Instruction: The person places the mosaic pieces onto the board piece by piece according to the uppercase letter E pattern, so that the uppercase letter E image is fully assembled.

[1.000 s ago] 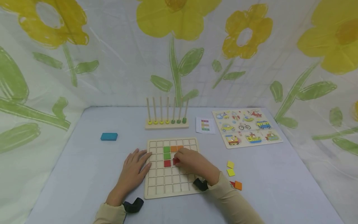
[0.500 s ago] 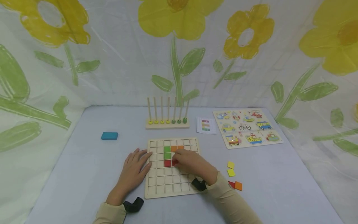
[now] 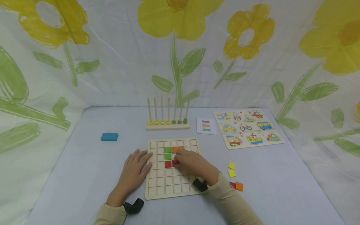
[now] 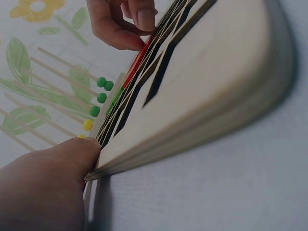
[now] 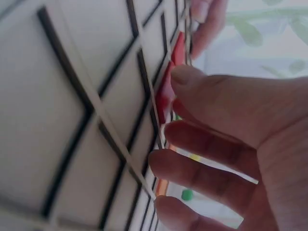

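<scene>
A wooden grid board (image 3: 160, 189) lies on the table, with two green tiles (image 3: 167, 153), orange tiles (image 3: 174, 149) and a red tile (image 3: 167, 164) set in its squares. My right hand (image 3: 194, 162) reaches over the board and pinches a second red tile (image 5: 166, 94) between thumb and fingertips, right beside the first red one. In the head view the fingers hide most of that tile. My left hand (image 3: 134, 170) rests with spread, straight fingers on the board's left edge; its thumb (image 4: 72, 151) lies at the rim in the left wrist view.
To the right lie two yellow tiles (image 3: 232, 169), a red piece (image 3: 232, 185) and an orange tile (image 3: 239, 186). Behind the board stand a peg rack (image 3: 167, 126), a pattern card (image 3: 206, 126) and a picture puzzle (image 3: 248, 128). A blue block (image 3: 109, 137) lies back left.
The right hand has moved slightly left, bringing its red tile closer against the first red one. The left hand stays at the board's edge.
</scene>
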Demonstrator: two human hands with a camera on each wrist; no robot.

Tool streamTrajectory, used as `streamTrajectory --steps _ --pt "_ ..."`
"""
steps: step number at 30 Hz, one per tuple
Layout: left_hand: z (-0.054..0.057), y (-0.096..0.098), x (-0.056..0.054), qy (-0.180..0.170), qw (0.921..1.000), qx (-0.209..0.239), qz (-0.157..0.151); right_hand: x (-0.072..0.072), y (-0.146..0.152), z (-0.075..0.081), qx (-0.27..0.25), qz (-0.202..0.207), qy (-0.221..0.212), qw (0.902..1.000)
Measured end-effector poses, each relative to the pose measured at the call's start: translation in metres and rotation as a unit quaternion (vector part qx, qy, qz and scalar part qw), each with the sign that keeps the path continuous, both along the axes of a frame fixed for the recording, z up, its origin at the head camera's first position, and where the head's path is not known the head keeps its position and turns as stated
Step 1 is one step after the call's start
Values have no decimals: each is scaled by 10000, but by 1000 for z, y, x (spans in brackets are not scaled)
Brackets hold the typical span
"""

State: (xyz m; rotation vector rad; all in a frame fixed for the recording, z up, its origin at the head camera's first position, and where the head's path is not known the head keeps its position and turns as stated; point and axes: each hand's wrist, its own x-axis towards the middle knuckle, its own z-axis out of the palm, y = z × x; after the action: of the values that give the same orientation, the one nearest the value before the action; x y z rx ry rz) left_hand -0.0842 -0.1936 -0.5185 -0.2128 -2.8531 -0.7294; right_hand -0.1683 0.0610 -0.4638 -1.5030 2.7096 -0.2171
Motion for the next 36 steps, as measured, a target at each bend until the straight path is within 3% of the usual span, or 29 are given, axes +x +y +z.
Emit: streamTrajectory --steps 7,12,18,22,29,36 --pt "-1 0 -1 18 10000 -20 -4 -7 35 13 -154 -325 -77 9993" --pt "-2 0 0 -24 10000 -5 20 -8 80 14 -66 -1058 -173 9942" --pt "-2 0 0 1 10000 -29 13 1 127 16 147 -1744 -325 9840" --pt "-1 0 -1 -16 10000 -44 13 6 147 19 432 -2213 -704 9717" --pt "1 1 -1 -8 10000 -30 -2 14 168 16 621 -3075 -1558 9366" --pt "1 1 0 -41 10000 -43 0 19 173 6 245 -3280 -1854 9260"
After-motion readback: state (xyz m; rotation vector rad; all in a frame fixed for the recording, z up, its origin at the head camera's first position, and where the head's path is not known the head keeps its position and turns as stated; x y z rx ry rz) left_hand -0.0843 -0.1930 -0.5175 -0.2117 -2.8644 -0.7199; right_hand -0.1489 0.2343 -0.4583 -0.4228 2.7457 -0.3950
